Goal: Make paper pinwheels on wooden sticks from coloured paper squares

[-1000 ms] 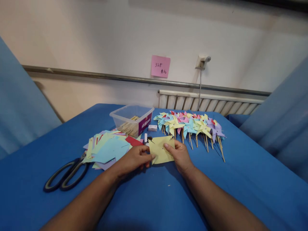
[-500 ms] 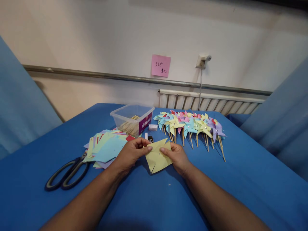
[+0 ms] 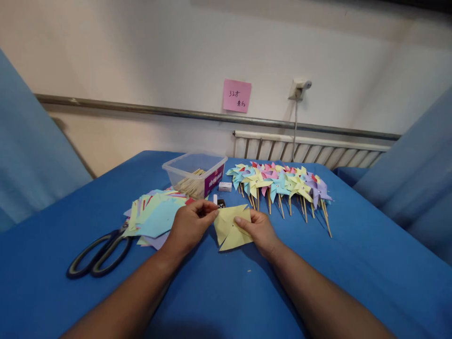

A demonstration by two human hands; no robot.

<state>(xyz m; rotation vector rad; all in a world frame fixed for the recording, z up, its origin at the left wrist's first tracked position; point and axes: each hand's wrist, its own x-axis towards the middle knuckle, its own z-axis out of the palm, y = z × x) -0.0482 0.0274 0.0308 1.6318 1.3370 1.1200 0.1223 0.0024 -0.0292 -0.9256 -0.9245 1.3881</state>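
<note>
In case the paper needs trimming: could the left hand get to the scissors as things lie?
Probably yes: the scissors lie in the open beside the left hand, nothing between, though it now pinches the yellow paper.

1. The paper is a pale yellow square with slits cut in from its corners, which leave pointed flaps.
2. It is creased, not flat, and turned like a diamond with one corner at 6 o'clock.
3. It lies low over the middle of the worktop.
4. The left hand pinches it at 10 o'clock and the right hand at 2 o'clock.
</note>
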